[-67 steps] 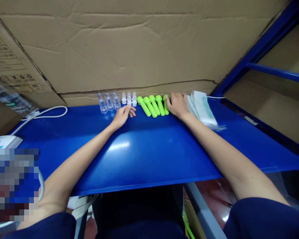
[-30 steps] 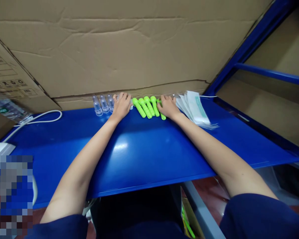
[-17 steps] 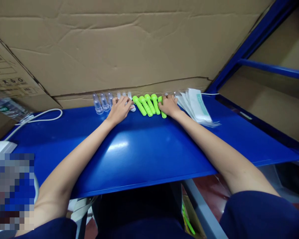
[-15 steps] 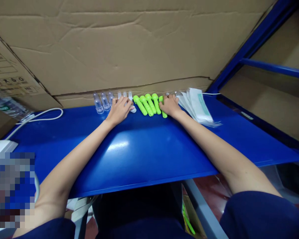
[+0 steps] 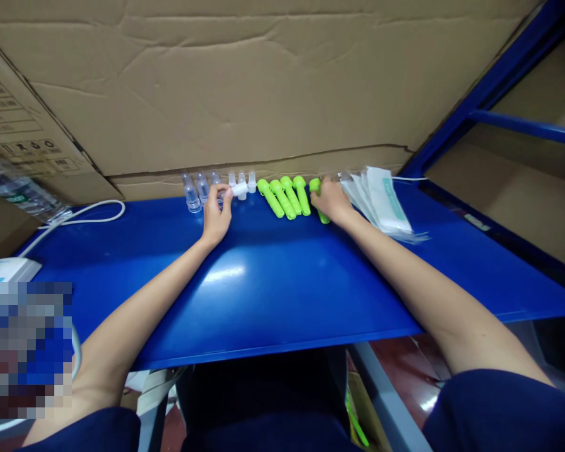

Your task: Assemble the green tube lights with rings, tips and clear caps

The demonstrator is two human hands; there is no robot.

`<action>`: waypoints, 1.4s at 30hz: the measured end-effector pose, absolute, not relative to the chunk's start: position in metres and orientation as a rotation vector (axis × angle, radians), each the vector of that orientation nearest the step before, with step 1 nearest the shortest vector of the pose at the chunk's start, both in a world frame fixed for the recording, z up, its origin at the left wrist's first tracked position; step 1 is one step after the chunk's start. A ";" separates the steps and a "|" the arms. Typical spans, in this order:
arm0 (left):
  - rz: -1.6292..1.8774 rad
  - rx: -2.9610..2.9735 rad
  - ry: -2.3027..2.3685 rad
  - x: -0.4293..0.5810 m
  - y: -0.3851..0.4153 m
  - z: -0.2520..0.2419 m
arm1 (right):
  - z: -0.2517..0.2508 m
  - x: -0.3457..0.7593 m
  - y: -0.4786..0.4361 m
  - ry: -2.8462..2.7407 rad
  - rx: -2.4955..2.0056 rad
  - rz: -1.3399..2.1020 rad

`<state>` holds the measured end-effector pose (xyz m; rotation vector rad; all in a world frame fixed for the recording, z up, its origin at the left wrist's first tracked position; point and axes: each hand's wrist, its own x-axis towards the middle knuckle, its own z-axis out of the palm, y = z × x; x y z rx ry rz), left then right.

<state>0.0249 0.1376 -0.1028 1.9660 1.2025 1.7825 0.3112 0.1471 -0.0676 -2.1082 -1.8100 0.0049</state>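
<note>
My left hand (image 5: 218, 213) pinches a small white translucent nozzle-like piece (image 5: 238, 189) between thumb and fingertips, tipped sideways. Similar small white pieces (image 5: 252, 182) stand behind and beside it. Larger clear tapered caps (image 5: 191, 194) stand in a row to the left, the rightmost partly behind my fingers. My right hand (image 5: 335, 202) is closed around a green torch-shaped piece (image 5: 323, 216), covering part of it. Between my hands, several matching green torch-shaped pieces (image 5: 282, 199) lie side by side, heads toward the cardboard.
White packets in clear plastic (image 5: 387, 201) lie right of my right hand on the blue table (image 5: 282, 282). Cardboard (image 5: 263, 94) walls off the back. At the left are a plastic bottle (image 5: 23, 188), a white cable (image 5: 98, 216) and a white power strip (image 5: 12, 270).
My left hand has drawn back slightly and turned, with the white piece now visible in its fingers. The right-hand green piece now sits farther from the others.
</note>
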 end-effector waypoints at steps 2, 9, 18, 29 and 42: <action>1.837 1.860 1.223 0.023 0.145 -0.108 | -0.067 0.308 0.145 -1.763 -2.083 -0.006; 1.907 1.729 1.187 0.020 0.152 -0.111 | -0.071 0.299 0.143 -1.887 -1.747 -0.173; 1.850 1.803 1.109 0.024 0.146 -0.106 | -0.078 0.269 0.127 -2.409 -1.090 -0.386; 1.696 1.930 1.080 0.027 0.136 -0.102 | -0.088 0.249 0.115 -2.500 -0.933 -0.463; 1.642 1.968 1.133 0.027 0.134 -0.101 | -0.091 0.250 0.116 -2.475 -0.941 -0.426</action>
